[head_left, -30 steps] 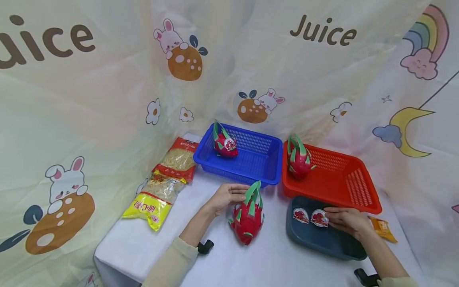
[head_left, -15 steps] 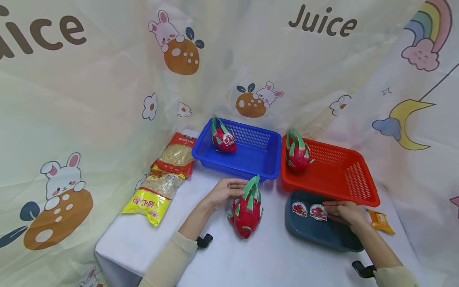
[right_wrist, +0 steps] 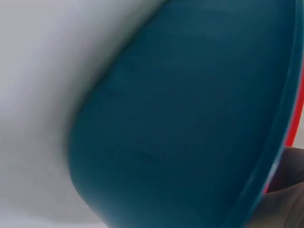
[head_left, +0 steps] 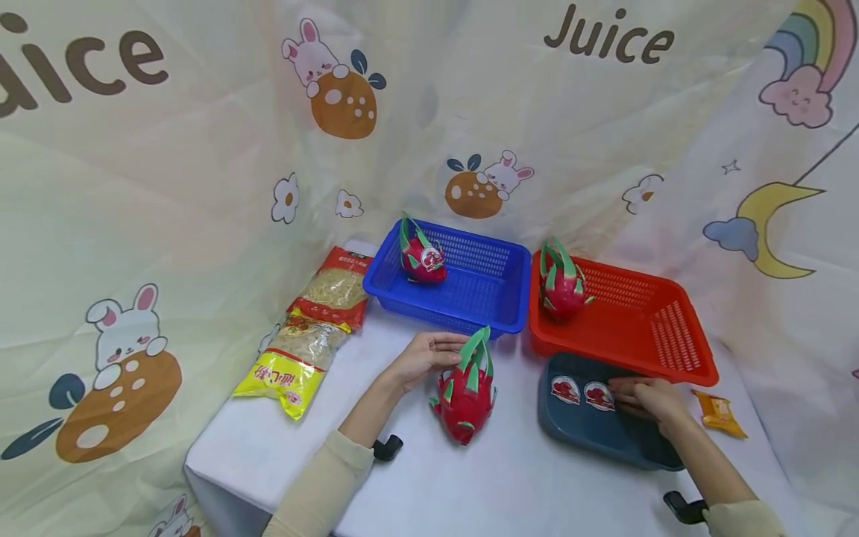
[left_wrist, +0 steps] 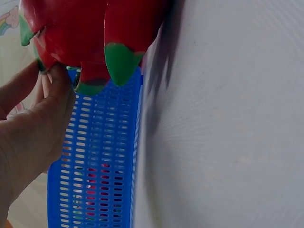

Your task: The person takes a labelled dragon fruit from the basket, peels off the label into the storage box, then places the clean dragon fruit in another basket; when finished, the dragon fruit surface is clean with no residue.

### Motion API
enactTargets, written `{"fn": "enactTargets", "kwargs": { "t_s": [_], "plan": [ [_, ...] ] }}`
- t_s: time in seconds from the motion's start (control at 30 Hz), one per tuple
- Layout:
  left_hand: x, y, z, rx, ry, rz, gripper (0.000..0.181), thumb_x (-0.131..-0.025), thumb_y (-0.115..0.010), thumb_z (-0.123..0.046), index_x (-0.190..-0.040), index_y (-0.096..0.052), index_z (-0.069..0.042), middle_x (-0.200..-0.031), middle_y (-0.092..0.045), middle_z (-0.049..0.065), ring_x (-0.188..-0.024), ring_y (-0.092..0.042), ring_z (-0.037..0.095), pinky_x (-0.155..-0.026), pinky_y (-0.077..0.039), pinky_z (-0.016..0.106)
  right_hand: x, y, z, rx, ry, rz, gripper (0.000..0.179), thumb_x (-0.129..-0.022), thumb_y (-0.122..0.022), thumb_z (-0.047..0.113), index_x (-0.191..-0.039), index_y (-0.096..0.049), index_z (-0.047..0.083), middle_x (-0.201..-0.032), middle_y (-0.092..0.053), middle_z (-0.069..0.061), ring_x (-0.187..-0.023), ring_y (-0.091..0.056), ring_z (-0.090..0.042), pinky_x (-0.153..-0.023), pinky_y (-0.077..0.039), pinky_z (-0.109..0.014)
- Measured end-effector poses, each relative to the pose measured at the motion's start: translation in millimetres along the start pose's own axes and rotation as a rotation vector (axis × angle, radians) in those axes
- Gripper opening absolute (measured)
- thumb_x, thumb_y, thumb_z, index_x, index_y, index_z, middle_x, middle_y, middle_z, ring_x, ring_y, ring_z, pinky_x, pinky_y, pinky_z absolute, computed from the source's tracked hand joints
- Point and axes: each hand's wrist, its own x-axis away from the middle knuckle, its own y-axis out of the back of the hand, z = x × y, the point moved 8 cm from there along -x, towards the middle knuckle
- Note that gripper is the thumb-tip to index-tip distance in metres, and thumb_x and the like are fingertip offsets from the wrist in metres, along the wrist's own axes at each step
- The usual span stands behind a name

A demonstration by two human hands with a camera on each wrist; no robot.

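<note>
My left hand (head_left: 421,362) pinches the green leaf tips of a red dragon fruit (head_left: 465,403), which looks like a model, at the middle of the white table. Red skin and green tips of the dragon fruit (left_wrist: 80,33) fill the top of the left wrist view, beside my left fingers (left_wrist: 57,90). My right hand (head_left: 647,401) reaches into a dark blue-green tray (head_left: 604,440); its fingertips are at the edge of a round dragon fruit sticker (head_left: 599,396). A second sticker (head_left: 566,389) lies to its left. The tray wall hides most of my right hand in the right wrist view.
Behind stand a blue basket (head_left: 446,317) holding a stickered dragon fruit (head_left: 424,261) and a red basket (head_left: 624,364) holding another dragon fruit (head_left: 564,291). Two food packets (head_left: 335,287) lie at left. A small orange packet (head_left: 719,415) is right of the tray.
The head view has shifted slightly. Both hands stay nearly in place: the left at the dragon fruit's leaves, the right at the sticker, with its fingers reaching a little lower into the tray.
</note>
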Motion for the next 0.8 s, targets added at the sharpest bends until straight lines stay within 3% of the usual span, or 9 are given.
{"fn": "enactTargets", "kwargs": {
  "t_s": [0.27,0.57,0.8],
  "plan": [
    [-1.1,2.7,2.3,0.005,0.006,0.003,0.040,-0.098,-0.070,-0.006,-0.138,-0.066,-0.002,-0.127,-0.073,0.014,-0.108,-0.073,0.019,-0.093,-0.060,0.033,-1.1,0.6,-4.2,0.099,-0.003,-0.060,0.041,-0.105,-0.052,0.016,-0.138,-0.061,-0.009,-0.134,-0.065,-0.029,-0.118,-0.067,-0.041,-0.093,-0.060,-0.051],
    [2.1,2.7,0.6,0.004,-0.011,0.007,0.039,-0.099,-0.069,-0.005,-0.137,-0.066,-0.001,-0.129,-0.071,0.018,-0.108,-0.073,0.019,-0.093,-0.060,0.033,4.6,-5.4,6.8,0.199,0.053,-0.093,0.043,-0.105,-0.055,0.016,-0.135,-0.060,-0.013,-0.129,-0.066,-0.032,-0.108,-0.072,-0.038,-0.086,-0.063,-0.041],
    [2.0,-0.5,0.1,0.013,-0.025,0.028,0.040,-0.099,-0.068,-0.004,-0.138,-0.064,0.002,-0.127,-0.073,0.015,-0.107,-0.073,0.018,-0.093,-0.060,0.032,9.3,-10.1,5.2,0.239,-0.003,-0.147,0.052,-0.104,-0.062,0.027,-0.139,-0.058,-0.011,-0.131,-0.064,-0.032,-0.107,-0.069,-0.040,-0.084,-0.064,-0.042]
  ]
}}
